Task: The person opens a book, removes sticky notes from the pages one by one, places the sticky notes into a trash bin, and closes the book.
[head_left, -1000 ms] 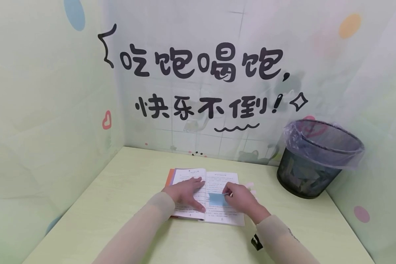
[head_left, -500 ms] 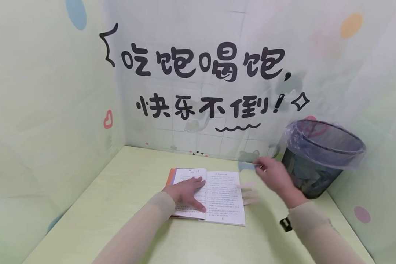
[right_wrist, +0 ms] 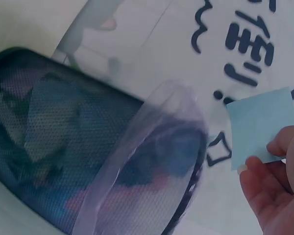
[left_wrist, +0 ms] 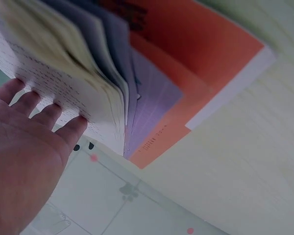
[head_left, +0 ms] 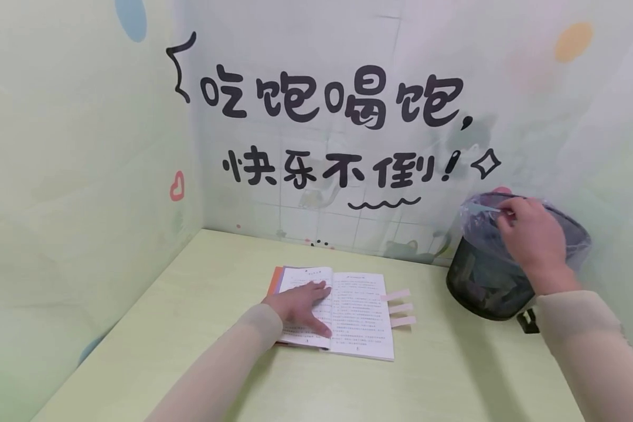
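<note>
An open book point(head_left: 361, 316) lies on the table, its pages printed with text and an orange and purple cover showing at its left edge. My left hand point(head_left: 300, 308) rests on the left page with fingers spread; the left wrist view shows the fingertips point(left_wrist: 78, 125) pressing the paper. Over the mouth of a black mesh wastebasket point(head_left: 485, 281), my right hand point(head_left: 538, 237) pinches a light blue sticky note point(right_wrist: 262, 125) between thumb and fingers. In the right wrist view the note hangs out flat beside the basket's rim, which is lined with a translucent purple bag point(right_wrist: 179, 105).
Pale pink sticky tabs point(head_left: 401, 308) stick out from the book's right edge. The pale table point(head_left: 190, 375) meets a printed wall point(head_left: 316, 117) behind and on both sides. Crumpled-looking contents show dimly through the basket's mesh.
My right hand has lifted the blue sticky note from the right page and carried it right and up to above the wastebasket. The left hand has stayed on the left page.
</note>
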The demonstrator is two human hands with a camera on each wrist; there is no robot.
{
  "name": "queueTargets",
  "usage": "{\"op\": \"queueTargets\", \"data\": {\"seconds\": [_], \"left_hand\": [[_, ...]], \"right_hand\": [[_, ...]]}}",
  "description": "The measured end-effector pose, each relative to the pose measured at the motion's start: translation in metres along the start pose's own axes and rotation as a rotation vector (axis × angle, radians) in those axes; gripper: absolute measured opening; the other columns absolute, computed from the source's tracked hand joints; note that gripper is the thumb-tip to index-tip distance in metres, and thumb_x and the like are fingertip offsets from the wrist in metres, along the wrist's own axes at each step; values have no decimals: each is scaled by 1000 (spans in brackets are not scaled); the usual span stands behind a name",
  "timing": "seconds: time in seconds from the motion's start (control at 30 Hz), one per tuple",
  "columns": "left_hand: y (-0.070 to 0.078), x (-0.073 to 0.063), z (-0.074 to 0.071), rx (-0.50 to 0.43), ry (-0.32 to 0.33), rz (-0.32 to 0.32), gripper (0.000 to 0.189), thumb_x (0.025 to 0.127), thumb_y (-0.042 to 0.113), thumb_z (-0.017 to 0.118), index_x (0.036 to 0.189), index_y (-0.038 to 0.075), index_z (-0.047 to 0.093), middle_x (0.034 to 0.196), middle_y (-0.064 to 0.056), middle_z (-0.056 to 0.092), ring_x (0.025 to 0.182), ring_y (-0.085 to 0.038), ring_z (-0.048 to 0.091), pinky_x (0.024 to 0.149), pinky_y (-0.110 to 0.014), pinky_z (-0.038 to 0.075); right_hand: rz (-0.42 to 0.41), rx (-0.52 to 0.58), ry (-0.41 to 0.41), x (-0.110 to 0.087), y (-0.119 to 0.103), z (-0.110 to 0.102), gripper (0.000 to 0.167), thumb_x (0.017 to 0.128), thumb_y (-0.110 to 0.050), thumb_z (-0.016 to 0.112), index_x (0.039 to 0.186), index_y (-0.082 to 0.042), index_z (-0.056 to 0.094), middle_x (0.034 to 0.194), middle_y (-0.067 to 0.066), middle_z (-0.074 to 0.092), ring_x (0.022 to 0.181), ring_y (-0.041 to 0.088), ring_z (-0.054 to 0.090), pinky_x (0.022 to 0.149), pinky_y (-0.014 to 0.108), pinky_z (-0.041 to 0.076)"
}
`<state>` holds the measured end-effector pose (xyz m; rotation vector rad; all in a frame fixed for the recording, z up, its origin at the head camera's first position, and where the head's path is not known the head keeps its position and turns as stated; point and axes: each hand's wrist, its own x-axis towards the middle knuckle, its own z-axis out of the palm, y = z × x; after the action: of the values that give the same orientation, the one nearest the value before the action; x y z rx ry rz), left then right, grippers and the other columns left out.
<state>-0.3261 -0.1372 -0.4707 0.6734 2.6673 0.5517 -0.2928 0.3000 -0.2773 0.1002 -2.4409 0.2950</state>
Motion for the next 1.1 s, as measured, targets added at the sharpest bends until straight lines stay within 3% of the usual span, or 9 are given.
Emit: {"op": "queueTargets", "data": {"seconds": [0.17,0.4,0.53,0.63,0.8,1.1], "left_hand": [[3,-2,0,2,-8,7,115,82,65,91,174,25,35,185,2,24,172,-28,20,139,-53,24],[5,-3,1,-7,-6,1,114,82,63,92,173,25,36,184,2,25,172,-28,21,139,-53,25],[5,-2,1,-14,-2,-2,115,81,63,92,174,25,36,185,3,25,172,-28,21,139,-53,24],[4,-1,1,-12,-4,-8,115,80,64,92,174,26,36,185,4,24,173,-27,20,139,-52,24],[4,-1,1,-17,-7,-12,115,80,64,92,174,26,36,184,5,25,173,-27,19,140,-52,23],[5,-3,-1,-7,2,-20,116,80,64,92,173,25,36,184,5,25,173,-27,19,139,-52,23]], "right_hand": [[164,-101,-11,-3,25,-6,35,112,-16,46,134,3,64,135,38,60,118,59,58,86,76,50],[255,-259,-158,-12,46,-11,42,111,-16,39,140,7,57,138,41,57,121,64,50,103,78,46],[334,-283,-229,-11,48,-14,56,111,-23,33,160,4,43,151,44,44,131,66,40,111,77,38],[361,-260,-235,-11,45,-14,63,109,-26,30,165,5,35,152,47,37,135,70,33,114,79,32],[292,-190,-167,-14,29,-3,59,108,-25,35,156,8,45,150,47,41,134,71,35,111,80,33],[30,-55,0,-26,-16,38,44,99,-12,50,133,10,66,136,41,59,124,63,50,106,78,40]]}}
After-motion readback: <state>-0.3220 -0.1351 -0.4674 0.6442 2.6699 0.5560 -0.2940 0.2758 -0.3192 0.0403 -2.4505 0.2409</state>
